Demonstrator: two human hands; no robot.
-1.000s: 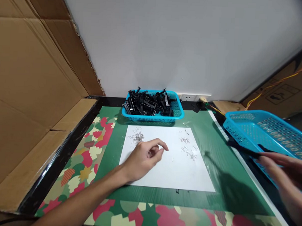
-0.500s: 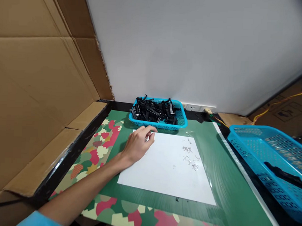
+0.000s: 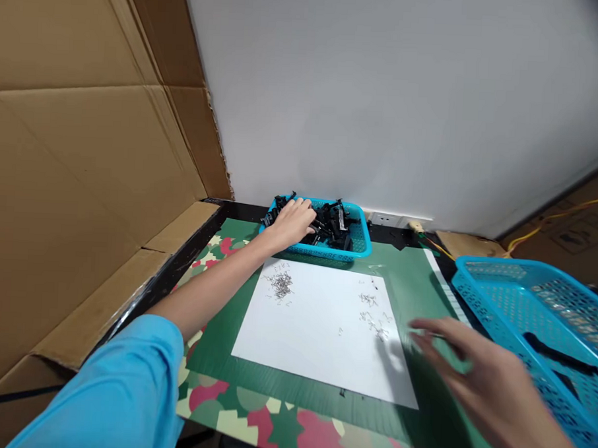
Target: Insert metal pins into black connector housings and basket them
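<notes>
My left hand (image 3: 294, 222) reaches into the back blue basket (image 3: 344, 254), over the black plastic parts (image 3: 336, 225). Its fingers curl down among the parts, and whether they grip one is hidden. Blurred by motion, my right hand (image 3: 475, 370) hovers at the right edge of a white sheet (image 3: 314, 337), with thumb and fingers apart at the tips and nothing visible between them. Small metal springs or clips (image 3: 281, 285) lie in a pile at the sheet's upper left, with more of them (image 3: 376, 326) scattered on its right side.
A larger blue basket (image 3: 518, 303) on the right holds a long black part (image 3: 561, 354) and a smaller black piece. Cardboard (image 3: 73, 174) walls the left side. Behind stands a white wall with a socket (image 3: 385, 219) and a plug with yellow wire.
My left hand has moved from the sheet up into the back basket, uncovering the small metal pile. My right hand has come into view. A second black piece now shows in the right basket.
</notes>
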